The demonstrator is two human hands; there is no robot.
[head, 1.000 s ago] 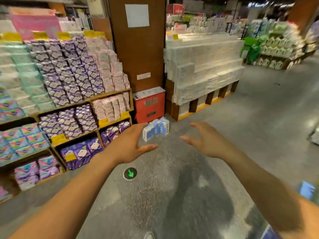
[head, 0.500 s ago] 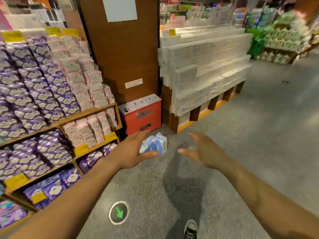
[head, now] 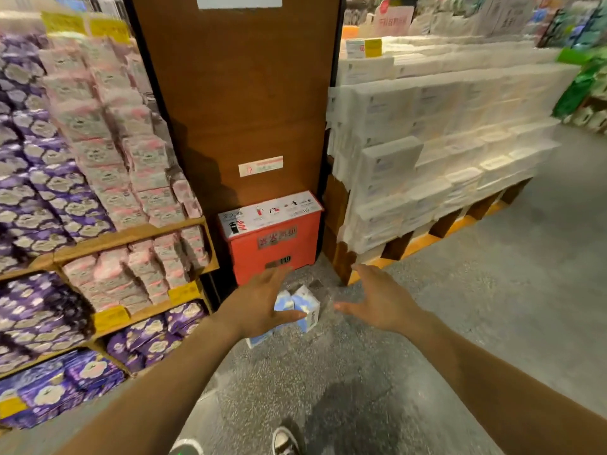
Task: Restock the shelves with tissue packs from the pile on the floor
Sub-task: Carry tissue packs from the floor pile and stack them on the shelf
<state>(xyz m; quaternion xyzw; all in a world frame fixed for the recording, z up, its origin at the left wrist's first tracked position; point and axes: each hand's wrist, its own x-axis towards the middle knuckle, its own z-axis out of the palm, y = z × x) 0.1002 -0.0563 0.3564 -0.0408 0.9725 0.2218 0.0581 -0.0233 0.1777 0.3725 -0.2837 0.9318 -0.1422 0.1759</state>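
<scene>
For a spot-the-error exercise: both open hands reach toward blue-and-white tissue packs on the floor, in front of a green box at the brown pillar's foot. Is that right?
Not quite. The head view shows the box is red, not green. The rest stands: the left hand and right hand, both open, reach toward the blue-and-white tissue packs on the floor in front of it.

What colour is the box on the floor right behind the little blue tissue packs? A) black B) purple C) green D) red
D: the red box stands against the brown pillar, just behind the blue tissue packs.
</scene>
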